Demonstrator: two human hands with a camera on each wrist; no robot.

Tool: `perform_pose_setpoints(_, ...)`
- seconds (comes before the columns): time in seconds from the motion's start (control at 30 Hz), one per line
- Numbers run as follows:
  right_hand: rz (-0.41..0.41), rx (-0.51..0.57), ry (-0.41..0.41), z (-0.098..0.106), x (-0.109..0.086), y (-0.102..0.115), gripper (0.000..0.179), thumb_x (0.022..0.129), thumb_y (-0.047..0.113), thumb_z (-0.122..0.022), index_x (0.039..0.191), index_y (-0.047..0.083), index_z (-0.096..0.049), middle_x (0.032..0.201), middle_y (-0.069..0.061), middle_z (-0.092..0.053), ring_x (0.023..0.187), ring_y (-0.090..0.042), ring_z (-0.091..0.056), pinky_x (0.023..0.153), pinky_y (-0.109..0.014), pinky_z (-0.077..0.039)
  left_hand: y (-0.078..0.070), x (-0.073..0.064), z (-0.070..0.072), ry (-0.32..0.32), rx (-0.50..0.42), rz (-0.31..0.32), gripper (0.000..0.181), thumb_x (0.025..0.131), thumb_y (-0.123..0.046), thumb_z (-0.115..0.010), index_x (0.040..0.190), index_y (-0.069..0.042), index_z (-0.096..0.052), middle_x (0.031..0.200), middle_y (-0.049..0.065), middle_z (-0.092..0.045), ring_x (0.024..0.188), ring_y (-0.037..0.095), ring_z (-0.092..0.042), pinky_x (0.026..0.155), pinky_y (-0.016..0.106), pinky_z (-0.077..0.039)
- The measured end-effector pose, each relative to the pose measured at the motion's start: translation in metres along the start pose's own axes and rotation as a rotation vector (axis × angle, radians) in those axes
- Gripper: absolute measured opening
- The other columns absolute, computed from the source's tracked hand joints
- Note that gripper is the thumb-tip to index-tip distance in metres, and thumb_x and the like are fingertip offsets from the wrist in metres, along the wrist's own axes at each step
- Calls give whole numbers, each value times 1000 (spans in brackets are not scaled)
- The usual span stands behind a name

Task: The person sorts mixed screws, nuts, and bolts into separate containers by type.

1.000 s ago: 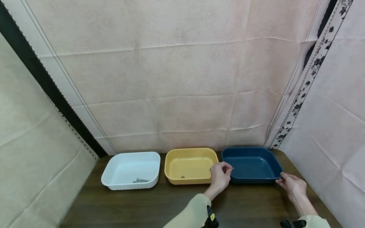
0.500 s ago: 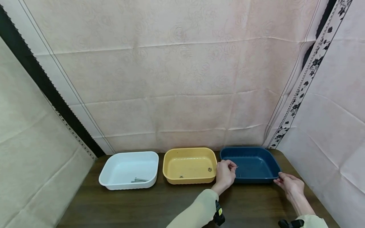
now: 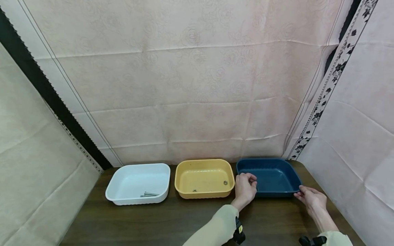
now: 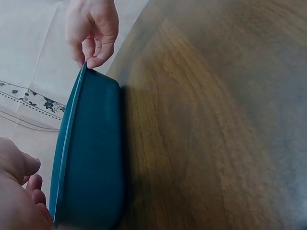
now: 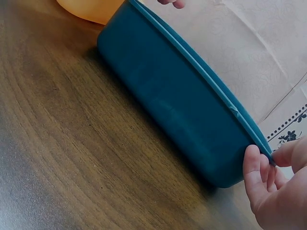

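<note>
My left hand (image 3: 245,187) is over the left front corner of the blue tray (image 3: 277,177), fingers bent over its inside. In the left wrist view the thumb and fingers (image 4: 38,191) show beside the tray rim; I cannot tell whether something small sits between them. My right hand (image 3: 312,200) pinches the tray's front right rim, thumb on one side and fingers on the other, as the right wrist view also shows at the rim's end (image 5: 266,143). A small thin dark piece (image 3: 258,188) lies in the tray, partly covered by the left hand.
Left of the blue tray stands a yellow tray (image 3: 204,164) with two small nuts (image 3: 225,182) in it. Farther left is a white tray (image 3: 138,169) holding several metal screws (image 3: 149,194). All three stand on a dark wooden table (image 3: 138,222), with pale cloth (image 3: 197,85) hanging behind.
My left hand has moved right, from the yellow tray's edge to over the blue tray, and the small metal piece at its fingertips is no longer seen. The right hand keeps its grip.
</note>
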State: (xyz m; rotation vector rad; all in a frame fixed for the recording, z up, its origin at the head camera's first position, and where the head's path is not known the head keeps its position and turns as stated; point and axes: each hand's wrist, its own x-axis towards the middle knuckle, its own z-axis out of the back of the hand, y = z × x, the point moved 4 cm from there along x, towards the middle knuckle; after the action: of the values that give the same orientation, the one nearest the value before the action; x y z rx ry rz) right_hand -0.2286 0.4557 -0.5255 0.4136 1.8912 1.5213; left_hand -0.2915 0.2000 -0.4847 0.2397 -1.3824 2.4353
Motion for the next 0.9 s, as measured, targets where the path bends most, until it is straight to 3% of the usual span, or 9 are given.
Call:
perform_pose_setpoints(0.17,1,-1,2,-3,1,0,9,100,2,-54,93,1,-59,72,-3,-58,61,-10,-63,66,-27,-61,8,-5,5,10,-30,12,9,89,-9,-76,94,-17,-75,90,-9,-60,88,7,-49,77,23,-47)
perform_pose_setpoints(0.47,-30,13,7,-1,4,1,18,99,1,-55,83,6,-61,71,-2,-60,60,-10,-64,66,-27,-61,18,-21,35,-46,-11,-101,5,91,-12,-73,96,-13,-75,91,-5,-62,87,9,-50,77,24,-47)
perform_pose_setpoints(0.6,-43,10,5,1,7,2,18,99,3,-57,82,7,-62,70,-2,-60,61,-10,-65,67,-28,-61,25,-29,61,-91,5,-156,7,89,-9,-73,96,-8,-75,92,1,-65,87,14,-53,76,25,-48)
perform_pose_setpoints(0.7,-44,-22,-24,6,8,4,7,98,6,-60,93,1,-60,69,0,-60,60,-10,-65,66,-30,-62,34,-34,84,-128,22,-176,8,88,-7,-73,96,-5,-75,93,4,-67,88,19,-55,76,28,-49)
perform_pose_setpoints(0.8,-30,-88,-68,11,6,5,25,98,13,-63,107,-9,-57,67,2,-59,60,-10,-66,69,-33,-62,47,-41,109,-169,56,-192,9,87,-7,-74,96,-6,-75,93,5,-67,87,22,-57,76,32,-50)
perform_pose_setpoints(0.83,-11,-150,-80,14,5,5,36,98,20,-62,112,-13,-55,65,1,-60,60,-12,-68,76,-36,-61,52,-44,118,-182,76,-200,9,87,-8,-74,96,-6,-75,93,5,-67,87,23,-57,76,33,-50)
perform_pose_setpoints(0.9,70,-306,-119,18,-2,7,53,100,31,-59,118,-18,-53,62,-7,-63,79,-20,-71,95,-43,-54,60,-51,135,-209,123,-214,9,87,-9,-75,96,-6,-74,94,6,-68,87,24,-58,75,35,-50)
